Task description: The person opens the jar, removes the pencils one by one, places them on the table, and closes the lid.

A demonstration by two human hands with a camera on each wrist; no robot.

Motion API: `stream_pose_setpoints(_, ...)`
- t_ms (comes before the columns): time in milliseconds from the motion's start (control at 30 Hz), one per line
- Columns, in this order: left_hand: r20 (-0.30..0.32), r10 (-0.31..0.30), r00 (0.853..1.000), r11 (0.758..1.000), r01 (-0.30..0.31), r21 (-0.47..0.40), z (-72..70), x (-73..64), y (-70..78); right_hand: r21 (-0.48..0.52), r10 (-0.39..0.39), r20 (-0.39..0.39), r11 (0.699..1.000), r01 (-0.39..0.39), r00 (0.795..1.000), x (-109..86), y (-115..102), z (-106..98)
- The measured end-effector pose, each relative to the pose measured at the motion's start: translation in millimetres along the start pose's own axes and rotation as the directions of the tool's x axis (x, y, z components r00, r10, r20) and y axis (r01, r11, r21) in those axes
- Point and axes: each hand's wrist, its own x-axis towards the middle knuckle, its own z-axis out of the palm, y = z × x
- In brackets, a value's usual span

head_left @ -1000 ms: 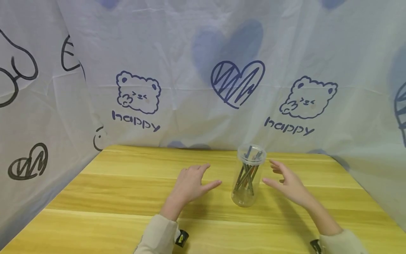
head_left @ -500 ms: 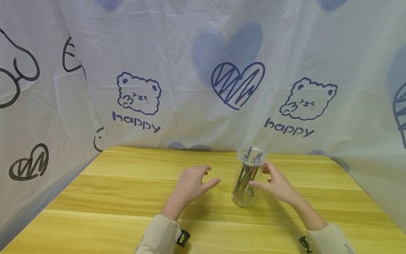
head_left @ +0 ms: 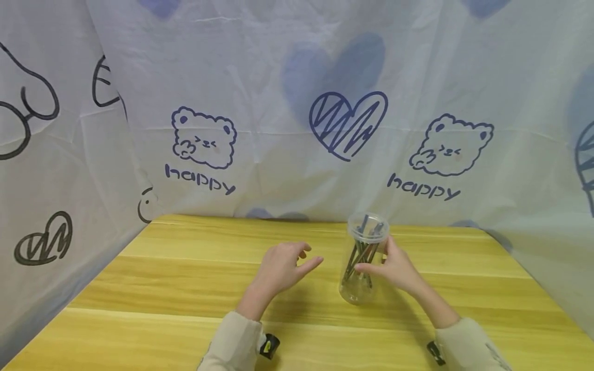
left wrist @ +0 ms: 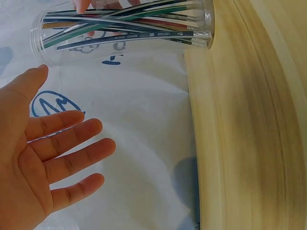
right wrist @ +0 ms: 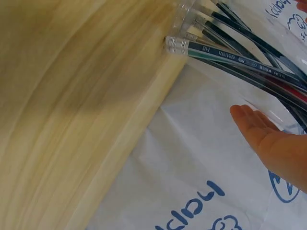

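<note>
A clear plastic jar (head_left: 352, 295) stands upright on the table, right of centre, with several pencils (head_left: 356, 257) leaning inside. My right hand (head_left: 402, 270) holds it from the right, thumb across the near side and fingers behind. In the right wrist view, the right hand (right wrist: 283, 151) has its fingertips close against the jar wall, near dark pencils (right wrist: 240, 60) with pale eraser ends. To the left of the jar, my left hand (head_left: 278, 268) hovers apart from it, holding nothing. The left wrist view shows the left hand (left wrist: 43, 153) with spread, relaxed fingers below the jar (left wrist: 38, 40).
The wood-grain table (head_left: 185, 278) ends at a white cloth (head_left: 274, 170) printed with hearts and bears, hanging behind it and at both sides. Small black devices (head_left: 269, 346) sit at both sleeve cuffs.
My right hand has moved left to the jar, and its thumb now lies across the near side with fingers behind. The left hand and jar have hardly moved.
</note>
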Motion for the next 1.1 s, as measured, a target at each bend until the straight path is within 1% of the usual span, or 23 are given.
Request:
stream_pose_setpoints(167,0.012,0.0,1.0,1.0,0.0,0.001,-1.5,2.1,1.9,0.015,0.0,-0.034,1.0,0.0,0.999,-0.3,-4,3)
stream_pose_setpoints(300,0.033,-0.006,0.999,1.0,0.006,-0.018,-3.5,4.6,4.7,0.029,-0.01,-0.051,1.0,0.011,0.999,0.7,-5,5)
stream_pose_setpoints(400,0.047,-0.009,0.999,0.999,0.01,-0.036,-4.9,6.7,7.0,0.028,-0.013,-0.055,0.999,0.014,0.998,1.5,-6,5)
stream_pose_setpoints(533,0.046,0.007,0.999,0.999,-0.004,-0.046,-6.2,9.9,9.6,0.005,-0.018,-0.05,1.0,0.019,0.999,2.1,-6,4)
stream_pose_setpoints(767,0.026,0.034,0.999,0.998,-0.033,-0.057,-6.0,16.5,13.8,-0.028,-0.06,-0.048,0.998,0.059,0.997,2.4,-1,1)
stream_pose_setpoints(933,0.011,0.026,1.0,0.998,-0.025,-0.065,-6.3,22.0,18.7,-0.041,-0.085,-0.041,0.996,0.084,0.996,2.8,2,0)
stream_pose_setpoints(1033,-0.007,0.023,1.0,0.995,-0.024,-0.095,-7.9,25.9,21.6,-0.026,-0.081,-0.034,0.996,0.08,0.996,2.9,1,0)
stream_pose_setpoints(1100,-0.031,0.033,0.999,0.992,-0.037,-0.12,-9.5,29.4,23.0,-0.018,-0.081,-0.026,0.997,0.081,0.996,2.7,0,-1)
